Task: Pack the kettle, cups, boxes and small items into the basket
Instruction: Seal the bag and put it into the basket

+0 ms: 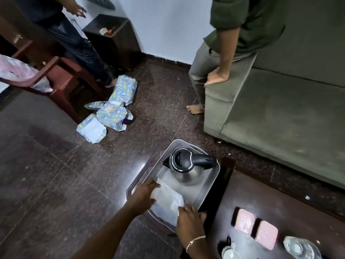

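A grey plastic basket [209,186] stands on the floor beside a dark table. Inside it, at the far end, sits a steel kettle [188,165] with a black lid and handle. At the near end lies a white packet [168,197]. My left hand [143,193] grips the packet's left edge over the basket's rim. My right hand [188,217], with a bracelet on its wrist, holds the packet's near right corner. Two pink boxes [244,221] [266,235] lie on the dark table [270,199] to the right, next to a clear glass cup [298,247].
A green sofa [280,113] fills the right side, with a person leaning on its arm. Patterned packets [112,113] lie on the floor ahead. A red chair [61,77] and another person stand at the far left. A second glass [230,254] shows at the bottom edge.
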The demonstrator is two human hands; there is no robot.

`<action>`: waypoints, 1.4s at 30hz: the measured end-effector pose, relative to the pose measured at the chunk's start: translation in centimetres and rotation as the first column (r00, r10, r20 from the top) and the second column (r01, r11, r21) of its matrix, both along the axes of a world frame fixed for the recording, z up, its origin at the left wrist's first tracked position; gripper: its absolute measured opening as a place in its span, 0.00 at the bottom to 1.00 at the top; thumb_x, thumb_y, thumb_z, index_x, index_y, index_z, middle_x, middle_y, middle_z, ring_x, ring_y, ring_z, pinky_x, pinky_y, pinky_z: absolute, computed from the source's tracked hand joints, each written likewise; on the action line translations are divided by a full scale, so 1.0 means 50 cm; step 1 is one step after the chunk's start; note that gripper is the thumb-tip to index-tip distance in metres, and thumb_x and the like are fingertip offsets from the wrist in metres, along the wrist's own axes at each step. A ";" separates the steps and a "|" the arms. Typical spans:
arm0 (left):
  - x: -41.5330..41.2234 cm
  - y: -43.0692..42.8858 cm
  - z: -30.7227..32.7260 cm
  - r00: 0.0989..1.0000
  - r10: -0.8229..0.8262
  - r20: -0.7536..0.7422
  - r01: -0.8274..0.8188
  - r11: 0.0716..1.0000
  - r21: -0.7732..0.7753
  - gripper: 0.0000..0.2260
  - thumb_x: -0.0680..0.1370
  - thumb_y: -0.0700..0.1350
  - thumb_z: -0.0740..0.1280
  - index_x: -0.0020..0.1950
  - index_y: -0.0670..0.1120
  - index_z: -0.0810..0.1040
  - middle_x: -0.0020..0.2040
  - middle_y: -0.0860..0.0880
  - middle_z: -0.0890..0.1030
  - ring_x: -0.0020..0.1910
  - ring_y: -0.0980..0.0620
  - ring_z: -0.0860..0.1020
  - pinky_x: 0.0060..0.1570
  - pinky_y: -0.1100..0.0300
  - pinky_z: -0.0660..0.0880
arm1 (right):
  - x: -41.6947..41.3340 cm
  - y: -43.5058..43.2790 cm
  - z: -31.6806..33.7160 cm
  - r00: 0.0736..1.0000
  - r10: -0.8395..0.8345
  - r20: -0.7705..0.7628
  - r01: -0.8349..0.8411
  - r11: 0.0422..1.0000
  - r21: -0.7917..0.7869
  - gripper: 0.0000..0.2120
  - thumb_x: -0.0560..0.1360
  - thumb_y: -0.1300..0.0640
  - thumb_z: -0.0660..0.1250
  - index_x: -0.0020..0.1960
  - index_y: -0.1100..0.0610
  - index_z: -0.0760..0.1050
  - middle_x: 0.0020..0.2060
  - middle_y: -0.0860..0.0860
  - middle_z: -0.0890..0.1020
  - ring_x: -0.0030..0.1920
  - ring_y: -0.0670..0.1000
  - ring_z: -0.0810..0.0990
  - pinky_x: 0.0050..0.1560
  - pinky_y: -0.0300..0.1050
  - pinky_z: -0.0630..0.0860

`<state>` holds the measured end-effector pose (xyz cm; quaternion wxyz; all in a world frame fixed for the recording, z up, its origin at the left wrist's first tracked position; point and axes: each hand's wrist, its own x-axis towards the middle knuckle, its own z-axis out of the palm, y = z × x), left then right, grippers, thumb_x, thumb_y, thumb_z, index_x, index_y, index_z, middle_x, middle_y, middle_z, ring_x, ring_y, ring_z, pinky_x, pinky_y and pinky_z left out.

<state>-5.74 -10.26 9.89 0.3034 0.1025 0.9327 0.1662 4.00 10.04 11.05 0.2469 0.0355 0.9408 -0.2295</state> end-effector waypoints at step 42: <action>0.001 0.016 -0.242 0.914 -0.402 0.050 0.400 0.876 -0.269 0.39 0.66 0.51 0.81 0.72 0.45 0.67 0.67 0.44 0.70 0.62 0.37 0.76 0.65 0.44 0.74 | -0.071 -0.034 -0.202 0.819 0.571 0.063 -0.568 0.821 -0.053 0.16 0.78 0.56 0.61 0.64 0.55 0.78 0.62 0.54 0.80 0.63 0.62 0.73 0.60 0.57 0.70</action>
